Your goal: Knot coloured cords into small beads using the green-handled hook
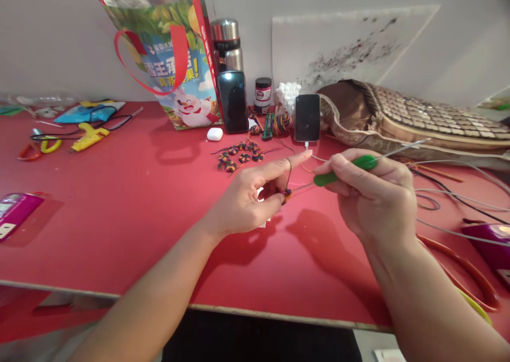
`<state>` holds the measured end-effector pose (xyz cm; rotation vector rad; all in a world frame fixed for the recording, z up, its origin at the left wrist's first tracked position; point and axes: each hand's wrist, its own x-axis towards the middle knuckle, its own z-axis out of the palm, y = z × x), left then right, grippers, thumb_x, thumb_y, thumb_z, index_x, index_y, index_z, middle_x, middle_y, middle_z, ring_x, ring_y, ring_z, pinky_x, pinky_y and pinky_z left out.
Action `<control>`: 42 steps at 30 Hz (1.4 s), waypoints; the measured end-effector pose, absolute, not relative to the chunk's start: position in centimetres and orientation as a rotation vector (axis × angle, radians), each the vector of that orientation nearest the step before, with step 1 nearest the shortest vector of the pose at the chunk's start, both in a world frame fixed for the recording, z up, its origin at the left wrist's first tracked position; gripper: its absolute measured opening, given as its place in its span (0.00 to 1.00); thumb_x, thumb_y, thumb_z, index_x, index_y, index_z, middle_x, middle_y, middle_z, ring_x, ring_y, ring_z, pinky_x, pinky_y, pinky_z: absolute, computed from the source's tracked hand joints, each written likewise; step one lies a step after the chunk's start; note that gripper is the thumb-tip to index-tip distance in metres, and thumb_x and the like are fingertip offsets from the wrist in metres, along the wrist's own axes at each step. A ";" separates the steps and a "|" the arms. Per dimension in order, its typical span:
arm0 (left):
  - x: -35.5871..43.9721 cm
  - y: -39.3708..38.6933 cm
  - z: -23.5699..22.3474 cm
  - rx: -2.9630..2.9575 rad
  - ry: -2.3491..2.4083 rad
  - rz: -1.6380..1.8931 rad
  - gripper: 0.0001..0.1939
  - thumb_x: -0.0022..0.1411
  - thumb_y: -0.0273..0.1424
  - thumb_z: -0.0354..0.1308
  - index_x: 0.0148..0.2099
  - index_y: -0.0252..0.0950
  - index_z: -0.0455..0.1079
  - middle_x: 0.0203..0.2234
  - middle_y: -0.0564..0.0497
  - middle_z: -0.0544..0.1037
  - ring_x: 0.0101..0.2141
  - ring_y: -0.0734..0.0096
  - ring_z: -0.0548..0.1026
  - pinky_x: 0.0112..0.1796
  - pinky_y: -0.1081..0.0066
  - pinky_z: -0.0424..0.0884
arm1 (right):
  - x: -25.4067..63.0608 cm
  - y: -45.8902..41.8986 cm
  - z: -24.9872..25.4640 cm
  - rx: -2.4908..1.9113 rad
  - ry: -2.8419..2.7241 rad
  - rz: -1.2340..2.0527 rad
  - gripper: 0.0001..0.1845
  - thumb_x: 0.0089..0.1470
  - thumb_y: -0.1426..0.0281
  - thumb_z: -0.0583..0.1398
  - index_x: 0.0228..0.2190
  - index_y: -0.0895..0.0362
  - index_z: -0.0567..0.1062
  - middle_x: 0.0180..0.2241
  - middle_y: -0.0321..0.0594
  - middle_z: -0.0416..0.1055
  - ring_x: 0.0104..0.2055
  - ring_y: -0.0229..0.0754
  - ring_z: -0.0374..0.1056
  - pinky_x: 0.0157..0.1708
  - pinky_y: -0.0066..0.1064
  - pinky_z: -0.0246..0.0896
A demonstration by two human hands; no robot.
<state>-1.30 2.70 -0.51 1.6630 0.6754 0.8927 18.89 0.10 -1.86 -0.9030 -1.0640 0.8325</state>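
A small piece of multicoloured crochet is pinched between the thumb and fingers of my left hand. Dark yarn loops over that hand's stretched index finger. My right hand is closed round the green handle of a crochet hook, its metal shaft pointing left to the crochet piece. The hook's tip is too small to make out there. Behind the hands, several small crocheted flowers in the same dark, orange and green yarn lie on the red table.
Two phones stand upright at the back, near a ball of yarn, a jar and a white earbud case. A shopping bag rises behind. Cables and orange-handled scissors lie right; a yellow glue gun lies left.
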 end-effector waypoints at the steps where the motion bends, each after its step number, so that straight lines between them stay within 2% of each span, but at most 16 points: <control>1: -1.4 2.7 -0.5 1.661 0.664 0.869 0.16 0.59 0.19 0.62 0.41 0.42 0.85 0.28 0.52 0.74 0.30 0.68 0.68 0.32 0.68 0.64 | 18.9 0.3 -1.7 -0.894 -1.034 0.876 0.09 0.53 0.67 0.75 0.25 0.54 0.84 0.20 0.37 0.77 0.18 0.35 0.60 0.18 0.30 0.54; 5: -1.5 2.6 -0.2 1.641 0.631 0.834 0.21 0.57 0.19 0.62 0.47 0.44 0.87 0.27 0.52 0.72 0.31 0.67 0.68 0.34 0.67 0.65 | 19.0 0.7 -1.3 -0.897 -0.935 1.053 0.10 0.46 0.66 0.77 0.21 0.55 0.83 0.20 0.38 0.77 0.17 0.31 0.54 0.16 0.27 0.47; 9: -1.7 2.4 0.1 1.563 0.617 0.823 0.28 0.59 0.22 0.64 0.60 0.46 0.83 0.27 0.53 0.71 0.30 0.69 0.67 0.33 0.67 0.66 | 19.2 1.0 -1.3 -0.884 -0.920 1.255 0.14 0.42 0.61 0.79 0.20 0.56 0.84 0.14 0.32 0.67 0.16 0.29 0.46 0.15 0.26 0.40; 13: -1.9 2.5 0.0 1.454 0.560 0.848 0.28 0.59 0.24 0.66 0.61 0.45 0.83 0.29 0.52 0.72 0.30 0.69 0.71 0.32 0.68 0.69 | 19.3 1.3 -1.4 -0.871 -0.971 1.376 0.17 0.45 0.56 0.77 0.22 0.56 0.84 0.11 0.26 0.55 0.15 0.29 0.43 0.16 0.26 0.39; 17: -1.8 2.6 -0.1 1.385 0.543 0.907 0.26 0.60 0.26 0.68 0.60 0.47 0.83 0.31 0.51 0.75 0.31 0.67 0.74 0.35 0.67 0.73 | 19.5 1.4 -1.8 -0.799 -1.018 1.403 0.15 0.50 0.57 0.75 0.25 0.55 0.84 0.12 0.25 0.55 0.15 0.29 0.41 0.18 0.28 0.42; 22: -1.5 2.4 0.2 1.424 0.660 0.998 0.25 0.62 0.25 0.68 0.60 0.48 0.83 0.30 0.51 0.76 0.34 0.65 0.75 0.40 0.65 0.75 | 19.6 1.2 -2.1 -0.790 -1.051 1.134 0.13 0.55 0.59 0.74 0.27 0.55 0.84 0.13 0.27 0.58 0.16 0.31 0.46 0.18 0.29 0.45; 28: -1.2 2.3 -0.1 1.474 0.736 1.059 0.26 0.62 0.21 0.68 0.60 0.45 0.82 0.30 0.52 0.78 0.35 0.65 0.76 0.40 0.64 0.73 | 18.4 -0.1 -2.0 -0.763 -1.077 0.675 0.09 0.59 0.69 0.72 0.26 0.55 0.84 0.24 0.37 0.78 0.18 0.33 0.59 0.18 0.31 0.55; 32: -0.9 2.3 -0.3 1.454 0.759 1.080 0.25 0.60 0.21 0.69 0.58 0.44 0.82 0.30 0.53 0.78 0.33 0.67 0.75 0.38 0.66 0.72 | 17.8 -1.2 -2.2 -0.807 -1.250 0.397 0.08 0.63 0.71 0.69 0.31 0.52 0.86 0.25 0.37 0.78 0.24 0.40 0.70 0.24 0.35 0.64; 36: -0.7 2.7 -0.4 1.450 0.783 1.109 0.14 0.62 0.25 0.69 0.50 0.40 0.83 0.37 0.47 0.83 0.32 0.68 0.73 0.35 0.67 0.70 | 17.4 -2.0 -2.2 -0.822 -1.462 0.186 0.08 0.66 0.73 0.65 0.38 0.49 0.85 0.31 0.38 0.81 0.28 0.43 0.74 0.29 0.40 0.69; 40: -0.6 3.3 -0.8 1.446 0.748 1.184 0.18 0.60 0.26 0.68 0.53 0.39 0.81 0.40 0.47 0.85 0.30 0.71 0.72 0.33 0.70 0.69 | 17.1 -2.1 -1.8 -0.797 -1.631 -0.058 0.11 0.64 0.77 0.65 0.41 0.49 0.85 0.31 0.39 0.83 0.25 0.43 0.72 0.26 0.39 0.67; 42: -0.7 3.6 -1.2 1.507 0.694 1.186 0.18 0.58 0.26 0.68 0.51 0.39 0.81 0.51 0.44 0.85 0.29 0.75 0.71 0.32 0.71 0.68 | 17.0 -2.0 -1.8 -0.766 -1.631 -0.066 0.12 0.63 0.78 0.65 0.41 0.50 0.85 0.30 0.39 0.83 0.25 0.42 0.72 0.27 0.38 0.67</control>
